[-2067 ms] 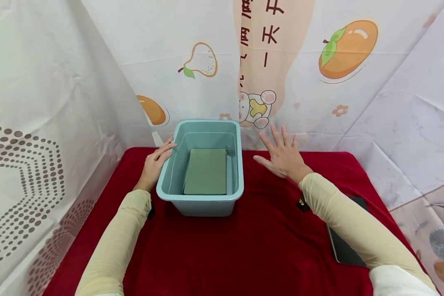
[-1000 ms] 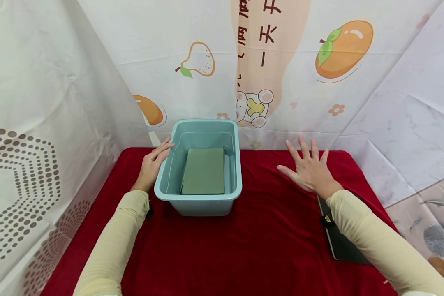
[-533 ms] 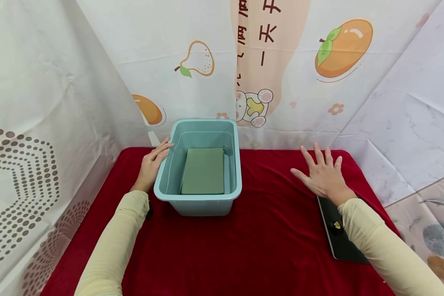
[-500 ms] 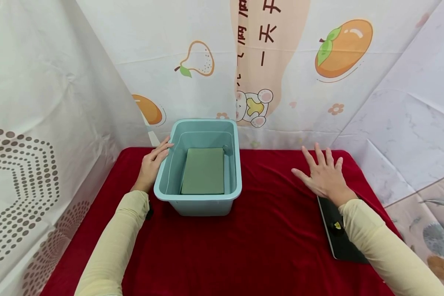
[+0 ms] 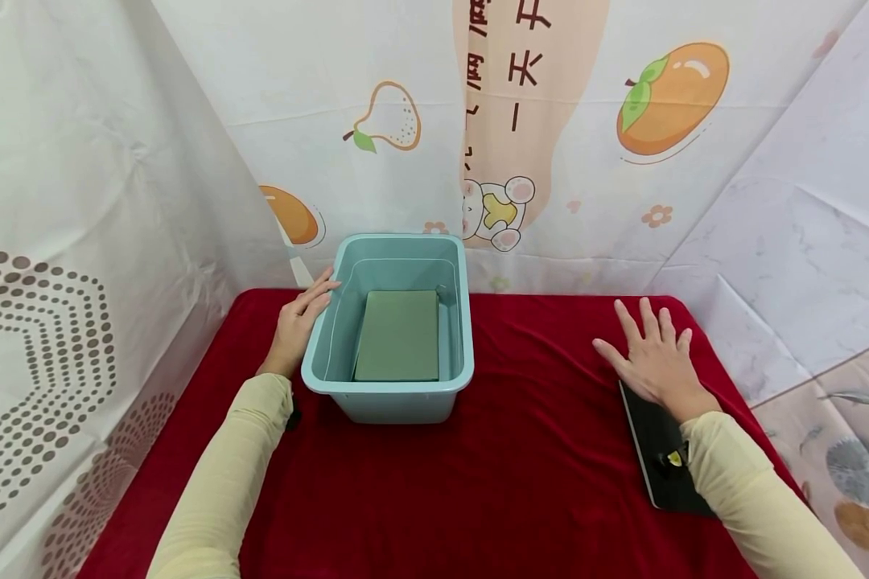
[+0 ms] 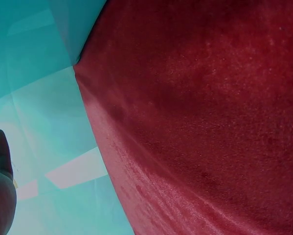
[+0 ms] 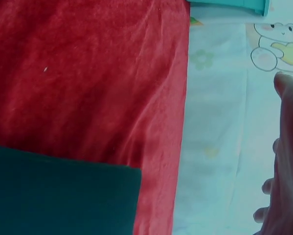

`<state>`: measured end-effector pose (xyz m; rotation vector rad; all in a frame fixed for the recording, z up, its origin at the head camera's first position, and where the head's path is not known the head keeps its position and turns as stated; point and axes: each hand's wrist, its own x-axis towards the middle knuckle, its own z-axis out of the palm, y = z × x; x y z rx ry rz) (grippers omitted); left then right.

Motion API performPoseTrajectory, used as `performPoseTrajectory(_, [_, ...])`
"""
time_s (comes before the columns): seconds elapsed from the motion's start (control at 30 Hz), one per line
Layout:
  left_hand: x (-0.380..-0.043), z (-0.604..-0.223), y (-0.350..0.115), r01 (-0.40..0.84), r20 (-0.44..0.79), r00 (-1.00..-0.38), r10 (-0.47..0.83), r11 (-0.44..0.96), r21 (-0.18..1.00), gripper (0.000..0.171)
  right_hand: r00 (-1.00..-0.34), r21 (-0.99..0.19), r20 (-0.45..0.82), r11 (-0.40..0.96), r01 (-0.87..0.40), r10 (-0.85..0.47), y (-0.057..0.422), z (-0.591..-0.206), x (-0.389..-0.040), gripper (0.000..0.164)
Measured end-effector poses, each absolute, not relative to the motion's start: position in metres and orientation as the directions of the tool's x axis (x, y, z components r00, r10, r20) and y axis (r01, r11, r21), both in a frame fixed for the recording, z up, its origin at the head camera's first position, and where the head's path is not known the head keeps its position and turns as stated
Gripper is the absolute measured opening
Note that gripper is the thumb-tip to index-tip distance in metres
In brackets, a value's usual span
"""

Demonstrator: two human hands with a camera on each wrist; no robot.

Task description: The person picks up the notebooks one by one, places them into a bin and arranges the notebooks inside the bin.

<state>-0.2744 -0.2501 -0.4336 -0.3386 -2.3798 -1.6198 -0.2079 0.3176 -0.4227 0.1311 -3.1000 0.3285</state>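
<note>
A light blue plastic tub (image 5: 391, 388) stands on the red cloth, left of the middle. Inside it lies a flat green rectangular block (image 5: 398, 334), which could be a box or a book. My left hand (image 5: 294, 330) rests against the tub's left rim, its fingertips just over the edge. In the left wrist view only part of that hand (image 6: 0, 196) shows, with one digit sticking up. My right hand (image 5: 655, 363) is spread above the cloth on the right, near the far end of a flat black slab (image 5: 655, 438) with a silver edge. It holds nothing.
Red cloth (image 5: 507, 482) covers the table. A printed fabric curtain (image 5: 550, 145) hangs right behind the tub, with more curtains at left and right. The right forearm covers part of the black slab, and a small black strap (image 5: 673, 458) shows at that wrist.
My right hand has moved from beside the tub to the right and towards me, over the black slab's far end, fingers still spread. The left hand and the tub keep their places.
</note>
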Motion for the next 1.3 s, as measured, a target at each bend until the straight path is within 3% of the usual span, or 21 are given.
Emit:
performPoseTrajectory(0.37, [-0.275, -0.433, -0.251, 0.332, 0.334, -0.941, 0.059, 0.361, 0.871, 0.04, -0.998, -0.249, 0.011, 0.967, -0.055, -0.054, 0.339, -0.44, -0.197, 0.088])
performPoseTrajectory(0.97, [-0.272, -0.434, -0.248, 0.322, 0.32, -0.945, 0.062, 0.342, 0.883, 0.043, -0.991, -0.388, -0.122, 0.916, 0.1, 0.057, 0.373, -0.462, -0.172, 0.095])
performPoseTrajectory(1.3, [-0.273, -0.435, -0.25, 0.324, 0.321, -0.945, 0.063, 0.318, 0.891, 0.041, -0.988, -0.414, -0.15, 0.906, 0.088, 0.028, 0.384, -0.48, -0.163, 0.105])
